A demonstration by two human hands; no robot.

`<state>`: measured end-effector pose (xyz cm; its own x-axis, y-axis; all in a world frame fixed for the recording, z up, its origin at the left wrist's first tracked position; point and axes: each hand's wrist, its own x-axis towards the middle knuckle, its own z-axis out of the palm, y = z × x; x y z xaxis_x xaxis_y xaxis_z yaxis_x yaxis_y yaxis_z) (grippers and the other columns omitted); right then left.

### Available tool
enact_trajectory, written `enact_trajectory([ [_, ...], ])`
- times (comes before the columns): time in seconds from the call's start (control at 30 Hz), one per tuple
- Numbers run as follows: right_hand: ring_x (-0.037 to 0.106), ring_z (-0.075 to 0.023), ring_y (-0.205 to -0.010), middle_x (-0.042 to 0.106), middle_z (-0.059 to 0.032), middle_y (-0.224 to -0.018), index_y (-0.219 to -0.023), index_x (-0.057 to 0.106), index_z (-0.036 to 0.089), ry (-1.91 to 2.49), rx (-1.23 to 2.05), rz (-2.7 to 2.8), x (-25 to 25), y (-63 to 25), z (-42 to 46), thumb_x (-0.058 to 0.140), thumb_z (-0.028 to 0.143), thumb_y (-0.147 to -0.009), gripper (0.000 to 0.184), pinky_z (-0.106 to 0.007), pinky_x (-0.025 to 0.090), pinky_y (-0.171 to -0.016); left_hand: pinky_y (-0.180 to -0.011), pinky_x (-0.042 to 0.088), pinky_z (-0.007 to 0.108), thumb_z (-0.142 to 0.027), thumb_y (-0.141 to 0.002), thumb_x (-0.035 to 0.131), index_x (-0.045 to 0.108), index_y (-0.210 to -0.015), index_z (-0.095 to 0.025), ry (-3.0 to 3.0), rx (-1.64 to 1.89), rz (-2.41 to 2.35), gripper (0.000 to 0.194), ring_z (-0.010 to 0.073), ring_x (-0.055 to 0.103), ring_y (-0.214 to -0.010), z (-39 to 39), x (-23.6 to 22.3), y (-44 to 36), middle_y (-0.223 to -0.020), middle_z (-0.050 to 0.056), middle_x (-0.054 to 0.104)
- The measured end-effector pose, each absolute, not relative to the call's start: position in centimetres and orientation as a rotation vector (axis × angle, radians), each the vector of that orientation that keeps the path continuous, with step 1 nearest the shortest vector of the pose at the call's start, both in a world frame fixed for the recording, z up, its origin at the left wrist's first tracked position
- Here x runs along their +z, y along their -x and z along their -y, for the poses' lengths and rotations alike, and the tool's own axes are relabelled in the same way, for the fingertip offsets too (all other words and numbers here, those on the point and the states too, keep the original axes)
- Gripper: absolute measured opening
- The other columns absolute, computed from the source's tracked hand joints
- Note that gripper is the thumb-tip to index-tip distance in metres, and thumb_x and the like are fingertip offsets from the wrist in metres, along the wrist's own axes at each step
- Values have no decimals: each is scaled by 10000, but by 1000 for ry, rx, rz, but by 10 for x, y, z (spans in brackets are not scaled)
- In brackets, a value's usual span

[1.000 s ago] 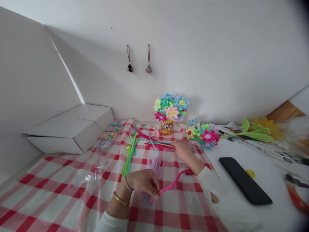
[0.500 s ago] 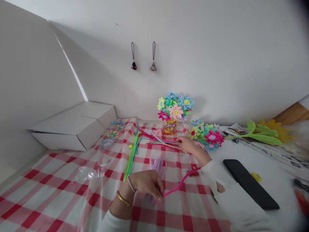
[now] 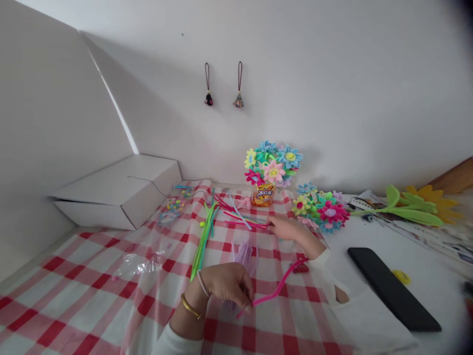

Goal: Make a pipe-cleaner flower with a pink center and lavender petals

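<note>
Over the red-and-white gingham tablecloth [image 3: 74, 281], what has just changed for the person?

Very little. The head has turned slightly, so everything sits further right in the view, but the hands keep nearly the same places.

And the left hand [image 3: 227, 285], with the gold bangle on its wrist?

Its fingertips [image 3: 248, 301] stay pinched on one end of a thick pink pipe cleaner [image 3: 277, 291], which lies in a long bend above the cloth, running up toward the other wrist.

Does the right hand [image 3: 290, 230] hold the far end?

That can't be told. The far end reaches the cuff, and the fingers are elsewhere, stretched out to the thin pink and yellow pipe cleaners [image 3: 247, 223]. Whether they grip those or only touch them is unclear.

So the hands are apart?

Yes, apart, with only the pink pipe cleaner spanning the gap between them.

What lies about them?

A bundle of green pipe cleaners [image 3: 202, 254] lies left of the left hand's reach, and a lilac fluffy pipe cleaner [image 3: 244, 259] lies just beyond the fingers. Farther off stand a jar of pipe-cleaner flowers [image 3: 273, 170] and a loose flower bunch [image 3: 325, 212].
</note>
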<state>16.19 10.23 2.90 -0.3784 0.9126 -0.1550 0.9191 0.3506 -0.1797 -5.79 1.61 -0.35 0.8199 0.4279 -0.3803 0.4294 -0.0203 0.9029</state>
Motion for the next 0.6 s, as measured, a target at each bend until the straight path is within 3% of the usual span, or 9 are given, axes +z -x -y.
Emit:
enact_trajectory([
  [0.17,599,-156,-699,672,-59,-918,-905,642,194,-1791,-352,-2570,31,-156,-105,500,312,-810,207,-215,358,-542,-480,336,175,-332,-561,743,684,-648,-157,-1630,-6,-688,204,57,441,-467,-16,-4,58,-513,-49,564],
  [0.37,576,-221,-943,636,-141,-1033,-1023,607,142,-1966,-198,-2547,0,-139,-119,432,233,-850,263,-265,378,-740,-472,337,179,-354,-552,742,686,-645,-159,-1643,-10,-701,223,66,447,-473,-16,-6,57,-512,-42,568],
  [0.6,610,-225,-848,672,-125,-923,-902,658,148,-2008,-214,-2524,-8,-140,-124,524,277,-795,215,-265,399,-689,-463,334,195,-366,-532,747,693,-649,-160,-1625,-27,-703,243,76,427,-469,-17,-7,57,-498,-37,561],
])
